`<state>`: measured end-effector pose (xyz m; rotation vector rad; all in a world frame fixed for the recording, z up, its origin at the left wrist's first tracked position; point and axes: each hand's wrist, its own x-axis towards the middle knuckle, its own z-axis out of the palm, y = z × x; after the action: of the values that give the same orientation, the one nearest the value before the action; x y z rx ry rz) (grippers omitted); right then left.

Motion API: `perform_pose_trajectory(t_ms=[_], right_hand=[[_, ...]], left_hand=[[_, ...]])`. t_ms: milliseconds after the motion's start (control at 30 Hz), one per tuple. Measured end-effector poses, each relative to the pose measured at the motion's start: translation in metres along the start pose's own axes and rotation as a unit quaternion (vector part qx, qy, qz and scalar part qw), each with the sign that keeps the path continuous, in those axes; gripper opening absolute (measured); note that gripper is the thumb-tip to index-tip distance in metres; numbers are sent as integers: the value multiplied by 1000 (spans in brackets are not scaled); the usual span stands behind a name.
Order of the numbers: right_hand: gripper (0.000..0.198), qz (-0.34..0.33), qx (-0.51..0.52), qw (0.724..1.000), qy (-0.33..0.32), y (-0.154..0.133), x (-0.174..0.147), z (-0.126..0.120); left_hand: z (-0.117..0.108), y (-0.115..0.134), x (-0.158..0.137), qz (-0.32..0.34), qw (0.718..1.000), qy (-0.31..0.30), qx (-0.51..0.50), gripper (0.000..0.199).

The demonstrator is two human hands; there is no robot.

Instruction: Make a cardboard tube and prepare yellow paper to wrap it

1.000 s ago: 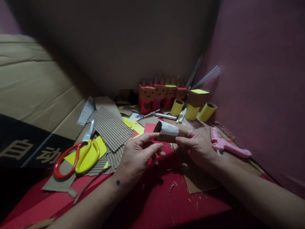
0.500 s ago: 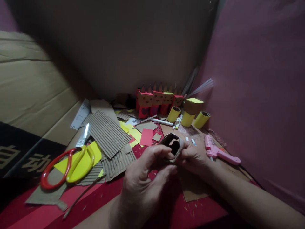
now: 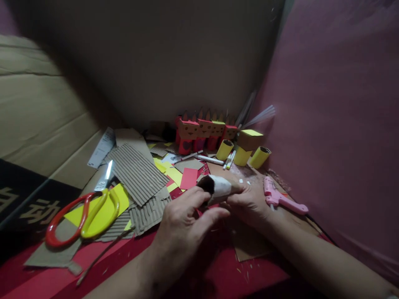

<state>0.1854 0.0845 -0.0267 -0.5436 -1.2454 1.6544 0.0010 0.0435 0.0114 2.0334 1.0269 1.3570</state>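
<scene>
One cardboard tube (image 3: 222,189), partly white, sits above the middle of the red tabletop (image 3: 218,268), pinched at its right end by the right hand (image 3: 253,203). The left hand (image 3: 183,214) curls its fingers at the open mouth, thumb apart; whether it grips, I cannot tell. Scissors (image 3: 102,184) lie toward the left edge, a pink glue gun (image 3: 282,199) near the right.

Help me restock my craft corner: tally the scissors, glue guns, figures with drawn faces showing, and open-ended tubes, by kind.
Scissors: 1
Pink glue gun: 1
Figures with drawn faces: 4
Open yellow tubes: 2
Held white-and-brown tube: 1
Total: 9
</scene>
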Motion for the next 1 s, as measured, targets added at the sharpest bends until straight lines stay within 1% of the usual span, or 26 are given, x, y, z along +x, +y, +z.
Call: perform_pose_trajectory(t_ms=[67, 100, 167, 200, 233, 267, 333, 433, 500, 567, 633, 733, 800, 833, 867, 900, 933, 967, 1000], right_hand=[[30, -23, -29, 999, 16, 0, 0, 2], [31, -34, -42, 998, 27, 0, -1, 2], [31, -49, -81, 994, 59, -2, -2, 4], [31, -52, -111, 989, 77, -4, -3, 5], [30, -56, -144, 983, 94, -5, -4, 7], [29, -61, -177, 976, 107, -6, -6, 8], [25, -80, -217, 966, 120, -8, -8, 11], [17, -132, -233, 956, 121, -9, -9, 15], [16, -161, -256, 946, 117, -10, -10, 16], [15, -177, -287, 935, 111, -10, -11, 17], [16, -191, -318, 922, 107, -11, -12, 17], [24, -231, -365, 897, 91, -14, -12, 18], [26, -251, -370, 890, 85, -15, -10, 18], [24, -252, -356, 895, 87, -15, -9, 16], [23, -242, -325, 910, 87, -15, -8, 15], [21, -222, -275, 932, 81, -14, -5, 12], [21, -197, -213, 955, 70, -13, -3, 9], [23, -167, -147, 974, 53, -11, 0, 6], [27, -135, -84, 987, 33, -10, 3, 3]], left_hand=[[-3, -6, 6, -82, 996, -18, -39, 15], [-5, -9, 9, -134, 988, -24, -77, 17], [-6, -15, 13, -234, 959, -26, -157, 20], [-6, -17, 14, -269, 944, -26, -189, 22], [-5, -17, 15, -290, 933, -28, -213, 25], [-5, -17, 15, -298, 926, -31, -230, 27], [-1, -15, 16, -294, 921, -42, -251, 28], [7, -10, 16, -291, 914, -55, -276, 28], [13, -9, 15, -296, 911, -48, -284, 25], [18, -11, 14, -301, 911, -28, -282, 18], [21, -16, 14, -302, 909, -10, -288, 15], [21, -21, 17, -298, 903, -4, -310, 19], [21, -21, 17, -278, 914, 2, -295, 17], [20, -19, 16, -261, 928, 6, -267, 13], [20, -17, 14, -238, 944, 9, -228, 11], [19, -14, 10, -207, 961, 14, -182, 10], [18, -11, 6, -169, 976, 22, -135, 11], [17, -9, 1, -119, 988, 32, -95, 17], [16, -7, -3, -63, 995, 47, -64, 25]])
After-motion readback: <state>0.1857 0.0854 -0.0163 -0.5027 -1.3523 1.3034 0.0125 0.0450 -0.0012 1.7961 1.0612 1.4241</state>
